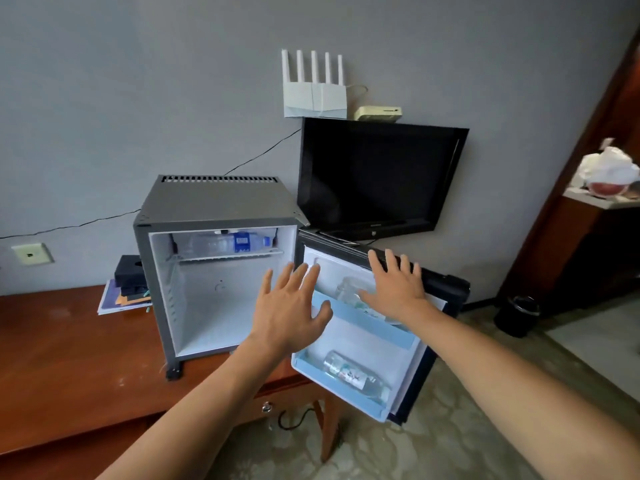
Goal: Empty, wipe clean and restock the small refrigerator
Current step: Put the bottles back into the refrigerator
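On top of a brown wooden desk [69, 344] set against a grey wall [138, 98], the small grey refrigerator [214, 209] stood with its door [367, 344] swung open to the right. A black television [374, 174] leaned on the wall just beside the refrigerator, with a white router [314, 95] carrying five antennas fixed above it and a small cream box [378, 113] beside the router. A stack of booklets [119, 299] under a black box [129, 271] lay on the desk to the left of the refrigerator. A black bin [516, 315] stood on the patterned floor [433, 445] to the right.

The left hand [289, 311] was held in front of the refrigerator opening, fingers spread wide and gripping nothing; whether it touched the door edge could not be told. The right hand [394, 285] was also spread wide, its fingertips [375, 258] resting on the top edge of the door.

Three bottles were counted. One bottle with a blue label [228, 242] lay on its side on the wire shelf [225, 256] at the top of the compartment, above and behind the left hand. One clear bottle [346, 289] sat in the upper door rack [363, 323], partly hidden by the right hand. One clear bottle [356, 375] lay in the lower door rack [308, 367], below both hands. Below the wire shelf, the compartment showed only white walls.
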Motion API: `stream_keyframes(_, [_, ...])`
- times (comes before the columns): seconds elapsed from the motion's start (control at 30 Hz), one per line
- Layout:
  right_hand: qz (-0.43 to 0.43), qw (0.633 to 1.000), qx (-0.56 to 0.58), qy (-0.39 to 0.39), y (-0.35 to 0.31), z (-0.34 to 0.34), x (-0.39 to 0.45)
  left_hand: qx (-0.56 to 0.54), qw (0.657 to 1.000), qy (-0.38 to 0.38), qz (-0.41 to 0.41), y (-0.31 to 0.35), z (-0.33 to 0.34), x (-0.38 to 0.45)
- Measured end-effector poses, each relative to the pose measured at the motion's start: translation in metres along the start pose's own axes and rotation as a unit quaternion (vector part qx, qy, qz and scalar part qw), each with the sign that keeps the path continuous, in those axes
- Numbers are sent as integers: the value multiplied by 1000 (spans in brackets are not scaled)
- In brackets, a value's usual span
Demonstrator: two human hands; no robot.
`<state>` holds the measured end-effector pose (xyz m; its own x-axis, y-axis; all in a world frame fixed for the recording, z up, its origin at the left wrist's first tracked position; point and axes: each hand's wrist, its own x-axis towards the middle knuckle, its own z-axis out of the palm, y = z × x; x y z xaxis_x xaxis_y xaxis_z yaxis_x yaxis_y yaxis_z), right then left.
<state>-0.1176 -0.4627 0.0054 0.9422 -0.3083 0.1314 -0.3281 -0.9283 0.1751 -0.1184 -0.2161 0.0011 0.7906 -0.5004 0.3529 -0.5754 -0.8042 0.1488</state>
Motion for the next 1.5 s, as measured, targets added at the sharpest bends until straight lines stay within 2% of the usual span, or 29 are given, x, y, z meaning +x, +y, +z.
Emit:
stream_keyframes(0.13, [-46, 999, -26, 7, 0, -22, -2, -23, 1000, -7, 13, 34, 12, 14])
stream_keyframes(0.3, [-143, 986, -77, 35, -8, -53, -19, -52, 997, 10, -51, 42, 4, 13])
stream_keyframes(0.43, [-241, 964, -86, 65, -34, -78, -37, -46, 991, 14, -125, 31, -14, -6])
stream_keyframes(0.6, [-353, 925, -96, 102, -81, -92, -48, 0, 984, -12, -177, 9, -37, -33])
stream_keyframes(0.77, [-412, 899, -74, 126, -127, -103, -43, -6, 978, -7, -209, -25, -49, -39])
stream_keyframes(0.9, [-427, 887, -20, 175, -161, -104, -30, 9, 974, -11, -226, -65, -57, -31])
stream_keyframes(1.03, [-415, 883, 56, 213, -197, -95, 5, 112, 968, -6, -223, -122, -53, -21])
stream_keyframes(1.1, [-388, 894, 109, 196, -212, -84, 30, 125, 963, 26, -239, -158, -50, -11])
stream_keyframes(1.17, [-348, 917, 101, 166, -223, -70, 56, 132, 963, 42, -230, -191, -50, 3])
stream_keyframes(1.23, [-299, 945, 80, 109, -230, -57, 80, 135, 969, 40, -205, -222, -49, 18])
stream_keyframes(1.3, [-269, 957, 89, 57, -237, -49, 100, 128, 973, 43, -185, -247, -47, 34])
stream_keyframes(1.5, [-229, 967, 103, 50, -264, -41, 125, 138, 980, 21, -139, -307, -39, 81])
